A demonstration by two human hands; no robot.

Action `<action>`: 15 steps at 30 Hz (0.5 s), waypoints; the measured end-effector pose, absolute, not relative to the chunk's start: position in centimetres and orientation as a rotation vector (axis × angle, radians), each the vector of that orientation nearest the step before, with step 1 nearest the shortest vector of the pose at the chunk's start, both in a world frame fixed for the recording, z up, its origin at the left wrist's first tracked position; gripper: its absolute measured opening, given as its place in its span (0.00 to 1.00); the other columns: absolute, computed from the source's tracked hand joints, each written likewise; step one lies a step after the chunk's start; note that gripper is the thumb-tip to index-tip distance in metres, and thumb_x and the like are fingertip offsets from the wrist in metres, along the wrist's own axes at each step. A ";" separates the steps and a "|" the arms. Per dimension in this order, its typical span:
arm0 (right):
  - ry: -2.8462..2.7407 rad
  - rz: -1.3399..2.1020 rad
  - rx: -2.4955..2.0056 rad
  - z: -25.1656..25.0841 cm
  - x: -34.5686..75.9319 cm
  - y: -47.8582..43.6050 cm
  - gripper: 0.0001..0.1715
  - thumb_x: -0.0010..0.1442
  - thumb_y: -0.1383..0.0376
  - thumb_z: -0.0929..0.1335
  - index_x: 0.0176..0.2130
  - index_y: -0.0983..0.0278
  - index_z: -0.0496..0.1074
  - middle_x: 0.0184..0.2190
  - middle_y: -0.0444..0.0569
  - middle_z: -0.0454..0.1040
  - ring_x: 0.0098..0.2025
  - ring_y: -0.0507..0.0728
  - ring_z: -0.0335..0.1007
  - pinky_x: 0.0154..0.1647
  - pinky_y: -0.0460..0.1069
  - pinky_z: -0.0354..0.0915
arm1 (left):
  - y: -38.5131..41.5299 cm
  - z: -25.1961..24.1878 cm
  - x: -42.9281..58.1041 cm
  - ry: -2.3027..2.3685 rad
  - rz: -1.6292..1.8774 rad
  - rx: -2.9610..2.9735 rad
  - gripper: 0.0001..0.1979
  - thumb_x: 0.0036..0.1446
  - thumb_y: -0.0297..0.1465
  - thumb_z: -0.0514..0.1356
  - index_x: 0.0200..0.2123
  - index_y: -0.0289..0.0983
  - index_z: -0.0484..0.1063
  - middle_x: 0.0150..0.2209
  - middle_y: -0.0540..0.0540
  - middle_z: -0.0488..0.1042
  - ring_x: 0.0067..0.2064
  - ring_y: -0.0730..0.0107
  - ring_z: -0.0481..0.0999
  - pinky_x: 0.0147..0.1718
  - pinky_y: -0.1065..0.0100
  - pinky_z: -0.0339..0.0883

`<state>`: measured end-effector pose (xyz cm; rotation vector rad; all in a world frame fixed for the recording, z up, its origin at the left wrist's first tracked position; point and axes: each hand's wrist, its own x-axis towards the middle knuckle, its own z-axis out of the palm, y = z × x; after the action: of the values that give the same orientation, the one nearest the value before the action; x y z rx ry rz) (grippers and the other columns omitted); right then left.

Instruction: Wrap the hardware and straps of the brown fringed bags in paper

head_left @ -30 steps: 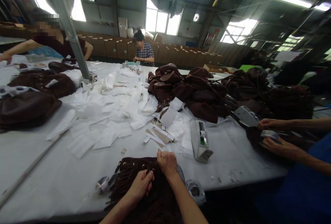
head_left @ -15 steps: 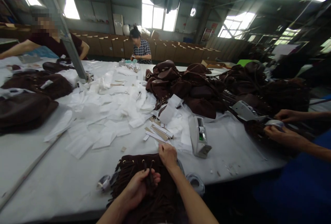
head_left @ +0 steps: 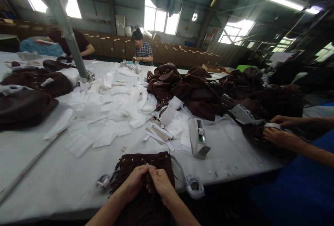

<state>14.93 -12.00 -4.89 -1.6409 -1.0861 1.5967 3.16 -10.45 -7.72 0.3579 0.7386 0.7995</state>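
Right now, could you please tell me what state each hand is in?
Left hand: closed, pinching a dark cord on the brown fringed bag.
Right hand: closed on the same dark cord, close beside the left.

The head camera looks forward and down over the hands (head_left: 137, 180) and table (head_left: 86, 170).

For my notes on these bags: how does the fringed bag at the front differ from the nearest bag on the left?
The fringed bag has fringe and gold rings; the left bag looks smooth and rounded.
The left hand and right hand pinch at the fringed bag's front; no hand touches the left bag.
Both bags are dark brown.
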 end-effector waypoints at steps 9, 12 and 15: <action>-0.920 1.633 -1.665 -7.7 14.1 -12.6 0.36 0.50 0.36 0.63 0.19 0.65 0.66 0.12 0.47 0.68 0.12 0.50 0.62 0.13 0.44 0.55 | -8.3 -8.5 4.1 0.862 0.697 0.104 0.13 0.60 0.35 0.55 0.28 0.33 0.71 0.21 0.46 0.74 0.20 0.67 0.73 0.18 0.70 0.64; -0.849 1.659 -1.630 -7.9 14.0 -12.3 0.36 0.49 0.35 0.63 0.20 0.65 0.66 0.12 0.45 0.67 0.12 0.50 0.61 0.12 0.44 0.55 | -7.8 -8.2 4.6 0.921 0.615 0.051 0.16 0.60 0.39 0.55 0.25 0.34 0.69 0.18 0.48 0.71 0.16 0.67 0.70 0.14 0.70 0.60; -0.844 1.683 -1.598 -7.5 13.9 -12.0 0.35 0.47 0.36 0.66 0.21 0.65 0.64 0.10 0.41 0.64 0.10 0.46 0.55 0.10 0.42 0.49 | -7.8 -7.8 4.8 0.954 0.661 0.035 0.16 0.62 0.36 0.54 0.24 0.34 0.68 0.17 0.50 0.70 0.14 0.72 0.68 0.14 0.73 0.60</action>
<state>13.86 -12.01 -7.53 -1.5977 -0.8437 1.6833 4.84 -7.76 -7.76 0.0354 0.9542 0.6612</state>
